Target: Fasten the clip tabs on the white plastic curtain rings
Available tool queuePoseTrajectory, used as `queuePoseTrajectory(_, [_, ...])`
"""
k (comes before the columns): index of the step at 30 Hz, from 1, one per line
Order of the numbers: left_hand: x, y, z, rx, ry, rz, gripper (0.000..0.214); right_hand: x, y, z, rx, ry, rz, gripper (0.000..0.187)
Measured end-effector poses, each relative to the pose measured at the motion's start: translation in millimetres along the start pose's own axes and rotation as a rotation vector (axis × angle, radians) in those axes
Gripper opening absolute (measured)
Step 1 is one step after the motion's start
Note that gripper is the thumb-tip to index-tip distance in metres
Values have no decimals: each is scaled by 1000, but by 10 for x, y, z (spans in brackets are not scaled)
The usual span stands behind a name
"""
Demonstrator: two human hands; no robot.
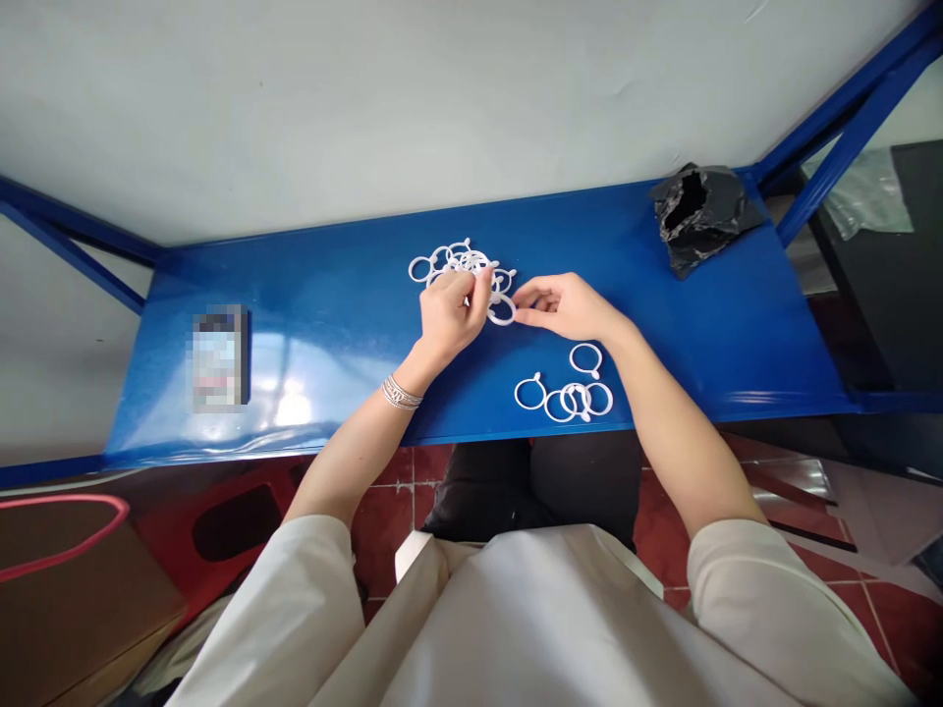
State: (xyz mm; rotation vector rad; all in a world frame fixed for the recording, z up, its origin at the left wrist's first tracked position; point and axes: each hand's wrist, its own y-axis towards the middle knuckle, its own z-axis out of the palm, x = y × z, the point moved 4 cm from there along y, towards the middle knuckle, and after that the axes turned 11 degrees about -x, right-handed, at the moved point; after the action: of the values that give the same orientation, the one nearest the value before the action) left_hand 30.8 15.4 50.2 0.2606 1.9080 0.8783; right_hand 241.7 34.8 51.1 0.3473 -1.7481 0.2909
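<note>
A white plastic ring (504, 321) with a small tab, like a curtain ring, is between my two hands. My left hand (453, 312) is closed, knuckles up, with the ring's left side at its thumb and fingers. From the right, my right hand (566, 307) pinches the ring's outer edge with thumb and fingertips. Just behind the left hand lies a heap of similar rings (420, 269), partly hidden by that hand. Nearer the front edge, below my right hand, several more rings (529, 394) lie loosely, some overlapping.
The blue table (354, 295) has a blurred phone-like object (219, 358) at its left. A crumpled black plastic bag (711, 218) sits at the back right. Blue metal braces (840, 147) rise at both ends, and a pale wall (413, 108) stands behind.
</note>
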Motion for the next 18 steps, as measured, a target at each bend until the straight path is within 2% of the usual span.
queuePoseTrajectory(4, [138, 82, -71, -118, 95, 9, 73, 55, -96, -42, 299, -231, 17, 42])
queuePoseTrajectory(8, [244, 115, -98, -160, 137, -4, 70, 62, -191, 245, 460, -508, -42, 31])
queuePoseTrajectory(10, [300, 134, -118, -147, 118, -42, 69, 59, -217, 379, 485, -587, -102, 24])
queuePoseTrajectory(12, [356, 157, -133, -108, 86, -89, 69, 57, -212, 408, 428, -577, -113, 22])
queuePoseTrajectory(14, [403, 180, -150, -97, 88, -106, 70, 66, -184, 341, 309, -517, -101, 21])
queuePoseTrajectory(18, [477, 209, -177, -163, 206, -56, 69, 96, -126, 156, 88, -417, -119, 21])
